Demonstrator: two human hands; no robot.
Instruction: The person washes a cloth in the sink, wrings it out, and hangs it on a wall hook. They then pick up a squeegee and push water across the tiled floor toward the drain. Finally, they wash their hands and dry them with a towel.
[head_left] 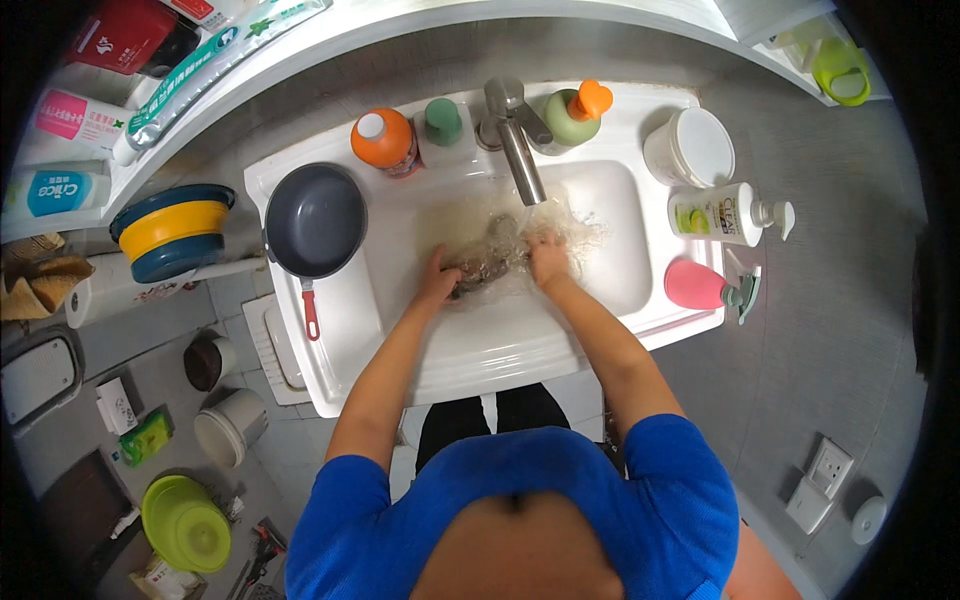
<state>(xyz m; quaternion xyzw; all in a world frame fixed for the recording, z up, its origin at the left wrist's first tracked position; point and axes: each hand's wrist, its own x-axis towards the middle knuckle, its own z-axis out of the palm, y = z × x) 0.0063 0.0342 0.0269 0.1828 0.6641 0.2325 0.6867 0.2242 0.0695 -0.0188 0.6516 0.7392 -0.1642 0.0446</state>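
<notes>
Both hands, left hand (437, 280) and right hand (547, 259), clamp a dark soggy cloth (487, 262) under the steel tap (520, 150) at 12 o'clock so water runs over it; dark nonstick pan (313, 220) parked aside at 9 o'clock.

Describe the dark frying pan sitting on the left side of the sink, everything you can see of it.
The frying pan is round, with a dark blue-grey inside that looks matte and empty, and a raised rim. A red handle, joined by a short pale neck, points toward the person. It rests upright on the white sink's left ledge, beside the basin. Neither the left hand nor the right hand touches it; both are in the basin.
</notes>
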